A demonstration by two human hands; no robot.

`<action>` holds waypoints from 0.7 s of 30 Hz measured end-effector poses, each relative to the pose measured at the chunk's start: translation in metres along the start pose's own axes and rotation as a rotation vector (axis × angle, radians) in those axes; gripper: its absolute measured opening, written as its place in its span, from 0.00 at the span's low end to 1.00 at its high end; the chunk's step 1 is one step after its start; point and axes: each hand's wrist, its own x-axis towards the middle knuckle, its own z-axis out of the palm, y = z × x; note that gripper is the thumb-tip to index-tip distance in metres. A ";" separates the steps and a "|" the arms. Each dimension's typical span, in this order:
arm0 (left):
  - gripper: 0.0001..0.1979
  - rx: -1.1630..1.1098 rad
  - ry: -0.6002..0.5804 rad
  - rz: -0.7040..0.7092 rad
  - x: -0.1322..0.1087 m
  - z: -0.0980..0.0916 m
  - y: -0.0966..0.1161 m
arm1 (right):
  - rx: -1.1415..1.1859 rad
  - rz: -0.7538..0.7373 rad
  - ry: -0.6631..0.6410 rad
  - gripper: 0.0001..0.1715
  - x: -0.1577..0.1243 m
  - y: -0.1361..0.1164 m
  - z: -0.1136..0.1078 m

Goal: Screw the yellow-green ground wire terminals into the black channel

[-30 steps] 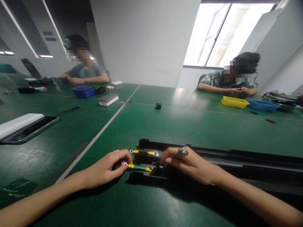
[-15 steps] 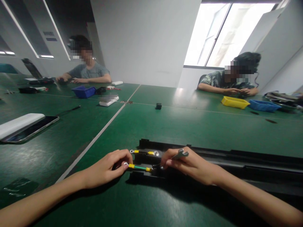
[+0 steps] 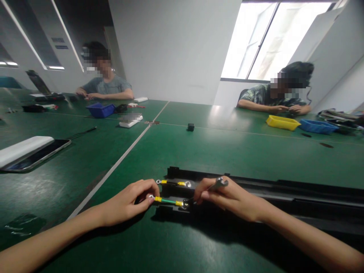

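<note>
Green wire [image 3: 168,201] stretches from our left hand [image 3: 129,201] onto left end of black rail [image 3: 196,175]. We pinch its outer ring [image 3: 151,196] at left fingertips. Our right hand [image 3: 231,198] clasps wrench [image 3: 220,183], forked end jutting above thumb, just right of wire's inner ring [image 3: 185,204]. Black wire [image 3: 172,183] lies just beyond, roughly parallel.

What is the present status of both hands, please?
Left hand: pinching short green wire with yellow ends. Right hand: holding silver metal wrench. Long black channel-shaped part: partly hidden by right hand.
</note>
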 end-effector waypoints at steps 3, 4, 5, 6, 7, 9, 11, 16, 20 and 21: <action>0.07 -0.003 -0.002 0.001 0.000 0.000 -0.001 | -0.014 0.013 0.044 0.18 0.000 0.000 0.001; 0.07 -0.003 -0.002 0.000 0.000 0.000 -0.001 | -0.020 0.014 0.057 0.17 0.000 0.000 0.001; 0.06 -0.005 -0.004 0.003 0.000 0.001 -0.001 | -0.024 0.013 0.067 0.17 0.000 0.000 0.001; 0.06 -0.005 -0.001 0.005 0.000 0.001 -0.002 | -0.025 0.010 0.073 0.17 0.000 0.001 0.001; 0.06 -0.004 -0.001 0.004 0.000 0.001 -0.002 | -0.026 0.006 0.076 0.16 0.000 0.002 0.002; 0.06 -0.005 -0.002 0.004 0.000 0.001 -0.002 | -0.031 -0.005 0.067 0.17 0.000 0.004 0.002; 0.06 -0.007 -0.005 0.004 -0.001 0.001 -0.002 | -0.039 -0.010 0.056 0.17 0.000 0.005 0.002; 0.07 -0.004 -0.003 -0.001 -0.001 0.000 0.000 | -0.052 -0.007 0.037 0.17 0.000 0.006 0.002; 0.07 -0.007 -0.005 0.004 0.000 0.000 -0.001 | -0.058 -0.010 0.026 0.17 0.000 0.005 0.002; 0.07 -0.009 -0.006 0.003 0.000 0.000 -0.001 | -0.059 -0.011 0.023 0.17 0.000 0.004 0.002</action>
